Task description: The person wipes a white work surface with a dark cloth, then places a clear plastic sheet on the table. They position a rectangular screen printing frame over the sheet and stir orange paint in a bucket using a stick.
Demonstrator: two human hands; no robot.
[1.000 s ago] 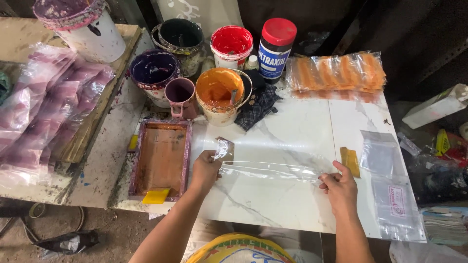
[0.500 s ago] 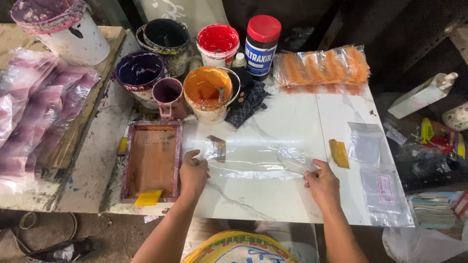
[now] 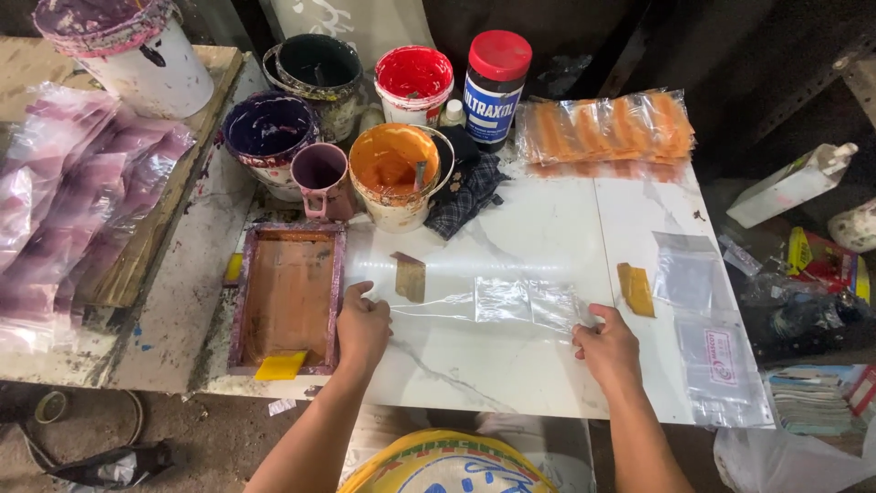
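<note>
Step in hand looks like laying a clear plastic bag flat and square on the white marble tabletop, just right of the wooden printing frame. To do it well, I judge: keep even tension from both ends, press the film down so no wrinkle or air pocket sits in the middle, and keep its left edge off the stained frame wall so no ink smears onto it. Left to right: left hand is curled nearly closed, knuckles up, fingertips pinching or pinning the bag's left end right beside the frame; whether thumb and fingers truly grip the film or only press it I cannot tell. A small brown card lies just above that end, touching or under the film. The bag stretches between the 2 hands, mostly flat, some crinkling toward its right part. Right hand is also loosely fisted, fingers bent onto the bag's right end, holding it down. Just right of it lies an orange-brown squeegee piece, then a stack of clear bags. The orange paint bucket stands behind, well apart from the film.
</note>
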